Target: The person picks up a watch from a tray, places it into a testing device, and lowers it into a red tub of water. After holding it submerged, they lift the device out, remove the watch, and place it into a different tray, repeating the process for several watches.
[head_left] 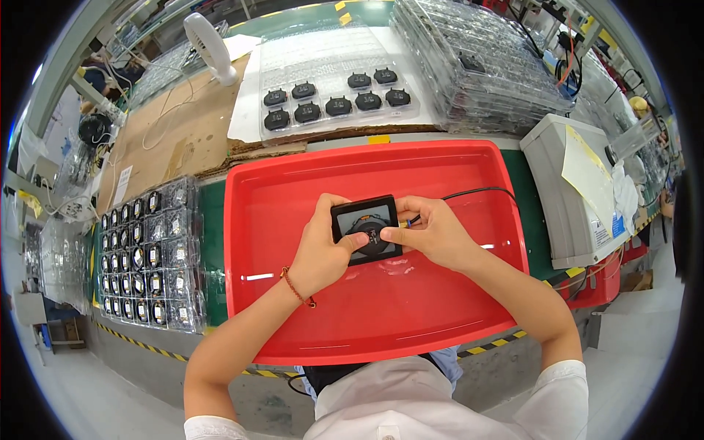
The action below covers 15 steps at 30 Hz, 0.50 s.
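Observation:
Above the red tray, both hands hold a black square frame (339, 214) with a grey inner face. Set in it is a round black part (364, 244) with small light markings on top. My left hand (323, 238) is closed on the frame's left side, its thumb lying on the round part. Closed on the right side, my right hand (433, 233) also rests its thumb on the round part. A black cable (480, 191) with a blue and yellowish end runs from beside my right fingers over the tray's right rim. Fingers under the frame are hidden.
The red tray (308, 334) fills the middle of the bench. At left lies a clear tray (187, 253) with several round parts; behind, another clear tray (323, 73) holds several black parts. Stacked clear trays (484, 73), a grey box (546, 191) and a white fan (207, 44) stand around.

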Motion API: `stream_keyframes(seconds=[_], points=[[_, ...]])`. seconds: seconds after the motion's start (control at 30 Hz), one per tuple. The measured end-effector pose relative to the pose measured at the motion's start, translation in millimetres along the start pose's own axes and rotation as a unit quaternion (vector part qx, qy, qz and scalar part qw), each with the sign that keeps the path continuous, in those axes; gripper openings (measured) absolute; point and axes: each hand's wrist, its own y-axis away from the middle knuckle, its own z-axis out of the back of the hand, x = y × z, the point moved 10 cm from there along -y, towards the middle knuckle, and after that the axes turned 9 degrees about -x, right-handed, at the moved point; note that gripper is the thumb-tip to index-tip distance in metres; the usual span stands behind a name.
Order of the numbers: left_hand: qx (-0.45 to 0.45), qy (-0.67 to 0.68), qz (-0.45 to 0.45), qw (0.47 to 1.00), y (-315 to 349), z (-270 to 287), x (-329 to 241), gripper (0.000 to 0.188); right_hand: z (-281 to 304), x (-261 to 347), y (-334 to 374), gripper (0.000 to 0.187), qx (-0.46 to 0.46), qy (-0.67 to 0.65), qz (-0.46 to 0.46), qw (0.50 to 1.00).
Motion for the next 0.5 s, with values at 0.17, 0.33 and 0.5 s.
stream_keyframes(seconds=[0.17, 0.33, 0.5], points=[[-0.008, -0.12, 0.024, 0.992, 1.9, 0.3, 16.7, 0.039, -9.3, -10.4, 3.3, 0.029, 0.021, 0.046, -0.039, 0.998], [0.015, -0.131, 0.094, 0.987, 5.3, -8.7, 27.9, 0.037, -4.5, -26.8, 5.9, 0.02, -0.011, 0.023, -0.071, 0.997], [0.008, -0.165, 0.109, 0.98, 6.4, -7.1, 40.9, 0.04, -4.9, -47.9, 4.4, 0.018, -0.007, 0.003, -0.121, 0.993]])
